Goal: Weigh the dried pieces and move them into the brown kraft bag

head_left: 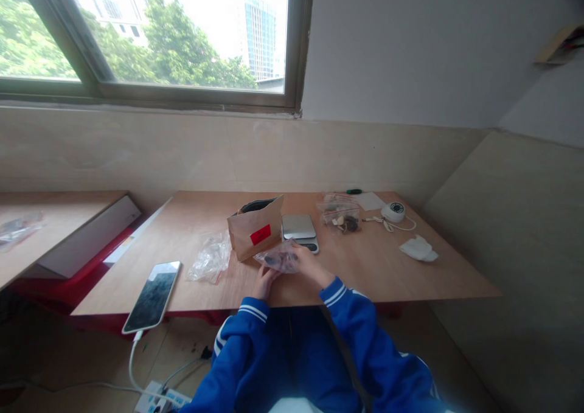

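Observation:
Both of my hands hold a clear plastic bag (281, 260) with dark contents, just above the table's front part. My left hand (264, 281) grips the bag from below at its left side, while my right hand (302, 261) pinches its upper right corner. What lies inside the bag is too small to make out. Right behind it stands an open brown paper bag (241, 233) with a red label. A small kitchen scale (298, 227) with a silver plate sits behind my right hand, its front partly covered by the bag.
Crumpled clear plastic bags (210, 258) lie left of the paper bag. A charging phone (152, 297) rests at the front left edge. Farther right are filled zip bags (340, 213), a white dome camera (393, 211) with its cable, and a crumpled tissue (418, 249).

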`<state>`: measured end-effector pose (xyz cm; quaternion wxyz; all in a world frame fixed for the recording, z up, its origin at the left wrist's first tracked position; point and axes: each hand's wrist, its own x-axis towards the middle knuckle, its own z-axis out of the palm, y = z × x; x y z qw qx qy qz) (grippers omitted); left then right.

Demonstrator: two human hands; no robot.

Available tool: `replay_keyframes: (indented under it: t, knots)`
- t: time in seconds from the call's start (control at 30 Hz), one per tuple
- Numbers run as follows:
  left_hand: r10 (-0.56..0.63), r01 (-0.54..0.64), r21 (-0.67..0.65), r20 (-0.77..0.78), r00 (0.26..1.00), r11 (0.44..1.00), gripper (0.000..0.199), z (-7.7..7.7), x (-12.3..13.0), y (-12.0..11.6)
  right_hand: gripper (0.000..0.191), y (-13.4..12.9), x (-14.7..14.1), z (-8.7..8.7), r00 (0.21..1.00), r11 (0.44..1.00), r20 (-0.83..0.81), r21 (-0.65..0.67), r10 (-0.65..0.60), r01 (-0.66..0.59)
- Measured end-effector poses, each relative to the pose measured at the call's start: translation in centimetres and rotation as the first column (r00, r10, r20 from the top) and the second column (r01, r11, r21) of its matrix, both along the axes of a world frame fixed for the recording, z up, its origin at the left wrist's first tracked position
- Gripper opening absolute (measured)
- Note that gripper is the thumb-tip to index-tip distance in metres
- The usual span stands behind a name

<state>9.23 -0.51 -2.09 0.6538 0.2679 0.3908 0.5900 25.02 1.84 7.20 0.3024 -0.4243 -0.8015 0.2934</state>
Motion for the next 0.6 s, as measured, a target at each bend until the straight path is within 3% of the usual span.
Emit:
replay_keyframes:
  t: [0.33,0.47,0.6]
  knots:
    - [-0.062,0.061,-0.032,-0.021,0.998,0.998,0.045,1.1,0.1,-0.1,0.034,0.8,1.7,1.1,0.978,0.991,-0.186,-0.112,-0.098,0.078]
    - [-0.036,0.036,-0.046,-0.012,0.999,0.998,0.046,1.2,0.2,-0.1,0.034,1.7,3.0,3.6,0.942,0.990,-0.314,-0.109,-0.119,0.088]
    - [-0.040,0.039,-0.060,-0.012,0.999,0.997,0.045,1.2,0.2,-0.1,0.037,3.3,2.7,7.8,0.892,0.992,-0.441,0.019,-0.101,0.122]
